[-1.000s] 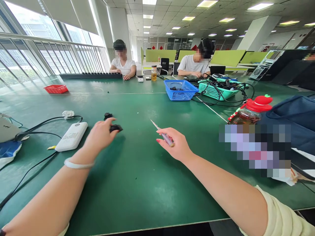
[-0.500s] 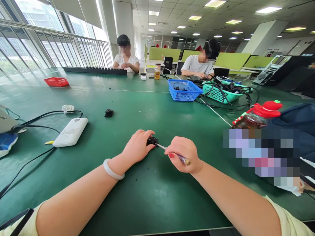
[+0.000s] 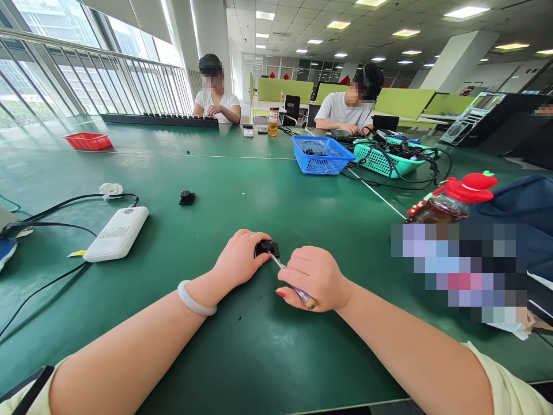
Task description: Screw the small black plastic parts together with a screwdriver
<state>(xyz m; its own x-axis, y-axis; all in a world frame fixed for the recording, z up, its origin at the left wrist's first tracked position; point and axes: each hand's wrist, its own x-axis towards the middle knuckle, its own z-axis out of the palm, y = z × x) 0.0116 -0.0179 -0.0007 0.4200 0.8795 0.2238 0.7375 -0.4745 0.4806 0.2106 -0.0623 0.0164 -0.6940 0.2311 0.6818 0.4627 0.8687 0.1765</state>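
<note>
My left hand (image 3: 242,258) is closed around a small black plastic part (image 3: 268,248), holding it against the green table (image 3: 216,351). The part's exact kind does not show. In my right hand (image 3: 317,278) is a screwdriver (image 3: 306,297) with a slim metal shaft and a translucent purplish handle. Its tip meets the near side of the black part; whether it sits in a screw or a slot I cannot tell. A second small black part (image 3: 187,197) lies apart, beyond my left hand.
A white power bank (image 3: 117,233) with black cables lies at left. Farther off are a red basket (image 3: 88,141), a blue basket (image 3: 323,155) and a green basket (image 3: 384,161) of cables. A red-lidded bottle (image 3: 449,202) stands right. Two people sit across the table.
The screwdriver's handle has swung nearer to me and leftward, its shaft now steeper. The black part has turned in my left hand, showing more of its side. The view has shifted slightly.
</note>
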